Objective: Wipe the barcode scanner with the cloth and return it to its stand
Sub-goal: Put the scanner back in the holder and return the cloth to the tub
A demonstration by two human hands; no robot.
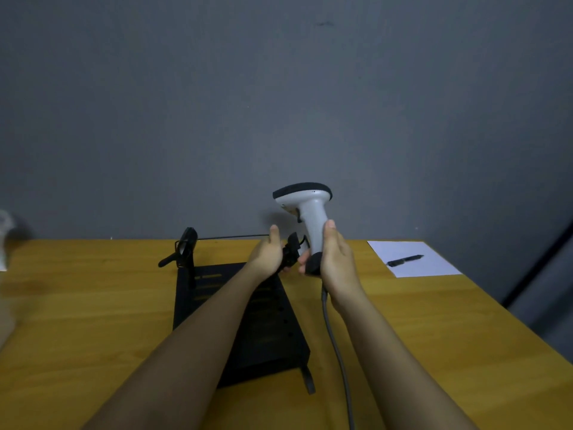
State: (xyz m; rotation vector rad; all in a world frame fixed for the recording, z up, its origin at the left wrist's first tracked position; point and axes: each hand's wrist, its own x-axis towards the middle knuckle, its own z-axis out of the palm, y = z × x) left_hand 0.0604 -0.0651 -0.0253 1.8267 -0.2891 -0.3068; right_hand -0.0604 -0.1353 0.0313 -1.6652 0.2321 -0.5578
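The white barcode scanner (310, 209) with a black head rim stands upright in the air above the table's far middle. My right hand (336, 259) grips its handle near the black base, and a grey cable (336, 346) hangs from it toward me. My left hand (268, 252) holds the black cradle of the stand (293, 246), just left of the scanner's handle. The stand's neck is hidden behind my left hand. No cloth is clearly visible; a pale blurred thing (6, 237) lies at the far left edge.
A black slotted metal box (273, 336) sits under my forearms on the yellow wooden table (93, 305). A black clip-like device (186, 246) with a thin rod stands at the back. White paper (434, 268) with a black pen (404, 260) lies far right. A grey wall rises behind.
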